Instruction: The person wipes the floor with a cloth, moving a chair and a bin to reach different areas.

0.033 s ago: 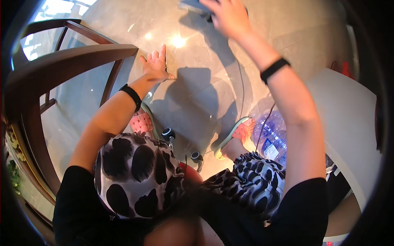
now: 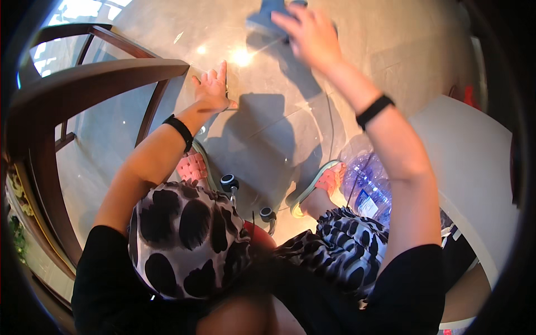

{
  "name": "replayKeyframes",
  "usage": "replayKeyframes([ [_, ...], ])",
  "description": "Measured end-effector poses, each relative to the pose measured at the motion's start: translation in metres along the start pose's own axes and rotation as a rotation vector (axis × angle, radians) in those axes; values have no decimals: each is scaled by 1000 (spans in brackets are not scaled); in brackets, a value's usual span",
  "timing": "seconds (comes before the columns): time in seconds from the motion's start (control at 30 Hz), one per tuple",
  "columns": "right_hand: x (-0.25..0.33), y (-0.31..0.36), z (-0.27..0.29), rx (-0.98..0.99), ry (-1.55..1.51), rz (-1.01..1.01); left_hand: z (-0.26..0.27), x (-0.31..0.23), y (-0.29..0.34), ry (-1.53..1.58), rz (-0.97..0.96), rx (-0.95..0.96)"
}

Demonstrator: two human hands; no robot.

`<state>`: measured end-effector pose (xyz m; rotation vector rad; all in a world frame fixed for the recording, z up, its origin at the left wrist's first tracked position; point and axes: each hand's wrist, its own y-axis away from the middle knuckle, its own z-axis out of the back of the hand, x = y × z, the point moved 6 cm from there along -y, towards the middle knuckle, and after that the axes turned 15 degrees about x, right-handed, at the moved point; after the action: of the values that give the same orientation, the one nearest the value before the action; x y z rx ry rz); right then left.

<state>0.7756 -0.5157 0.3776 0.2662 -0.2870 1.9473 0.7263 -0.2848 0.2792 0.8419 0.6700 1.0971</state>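
Note:
My left hand is stretched out over the grey floor, palm side partly showing. Its index finger points forward and the thumb stands apart, while the other fingers bend a little; nothing shows in it. Farther forward and to the right, my right hand is around a dark blue-grey object with black parts. The top edge cuts that object off and my fingers cover some of it, so its kind is unclear. Both wrists wear black bands.
At left stands a dark wooden chair frame. A large clear bluish plastic bottle is beside my right foot, next to a white table. Caster wheels show between my pink sandals. A thin cord passes the bottle.
My right hand has come slightly back toward me, and more of the blue-grey object shows. My left hand has hardly moved.

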Motion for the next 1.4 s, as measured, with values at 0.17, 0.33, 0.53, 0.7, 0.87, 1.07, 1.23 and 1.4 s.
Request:
replayKeyframes([
  [0.17, 120, 133, -87, 603, -66, 365, -19, 18, 6, 150, -134, -130],
  [0.33, 135, 197, -118, 564, 16, 542, -38, 29, 62, 447, -153, -236],
  [0.53, 23, 98, -105, 567, 169, -49, -83, 77, 107, 591, -70, -359],
  [0.7, -15, 52, -34, 213, 195, -143, -85, 78, 121, 630, -113, -554],
  [0.87, 125, 65, -46, 315, 58, 409, -98, 75, 138, 580, -155, -496],
  [1.07, 208, 65, -119, 507, 170, 788, -76, 48, 140, 403, -535, -470],
  [1.23, 147, -29, -98, 456, 305, 333, -80, 55, 137, 372, -589, -439],
  [1.4, 30, -78, -19, 488, 348, -217, -60, 49, 140, 405, -675, -490],
])
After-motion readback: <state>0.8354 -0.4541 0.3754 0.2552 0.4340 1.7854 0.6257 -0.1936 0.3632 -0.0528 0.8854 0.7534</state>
